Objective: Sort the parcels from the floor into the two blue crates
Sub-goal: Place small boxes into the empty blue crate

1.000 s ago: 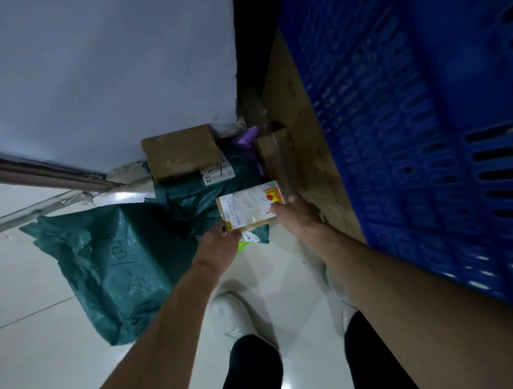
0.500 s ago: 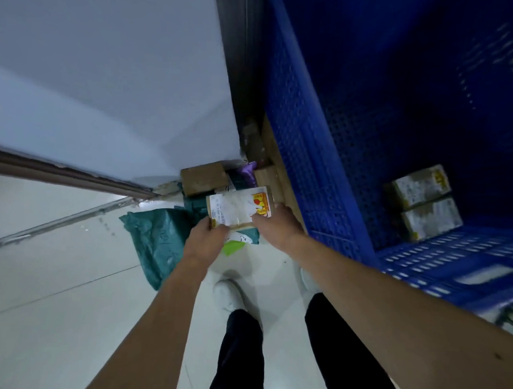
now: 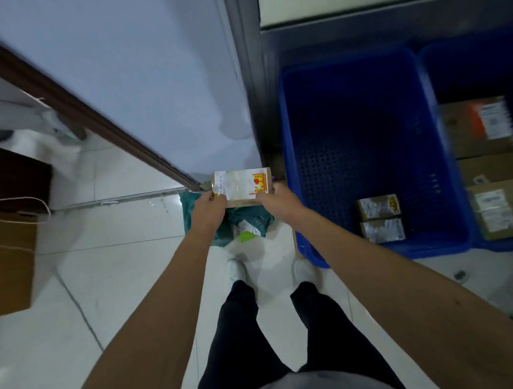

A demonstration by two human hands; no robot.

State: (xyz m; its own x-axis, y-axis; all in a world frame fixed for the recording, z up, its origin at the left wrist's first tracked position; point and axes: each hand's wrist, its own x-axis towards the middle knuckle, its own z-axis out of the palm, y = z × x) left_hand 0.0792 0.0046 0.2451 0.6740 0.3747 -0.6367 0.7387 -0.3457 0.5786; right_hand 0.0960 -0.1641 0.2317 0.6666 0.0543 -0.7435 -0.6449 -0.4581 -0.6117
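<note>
Gripping small parcel (image 3: 243,186) w/ both hands, head view: left hand (image 3: 208,209) pinches its left end, right hand (image 3: 278,200) curls round right end, label up, parcel betw. them above green bag (image 3: 250,220) on floor. Blue crate (image 3: 363,126) just right, 2 boxes (image 3: 379,208) inside at near end; 2nd crate (image 3: 472,70) far right w/ cartons (image 3: 480,134).

The light was dim and bluish. A pale glare lay on the floor tiles (image 3: 155,201) left of the fingers (image 3: 217,196). Far right of them the cardboard boxes (image 3: 479,128) smeared with blur, and the wide lens stretched the view's edges.
</note>
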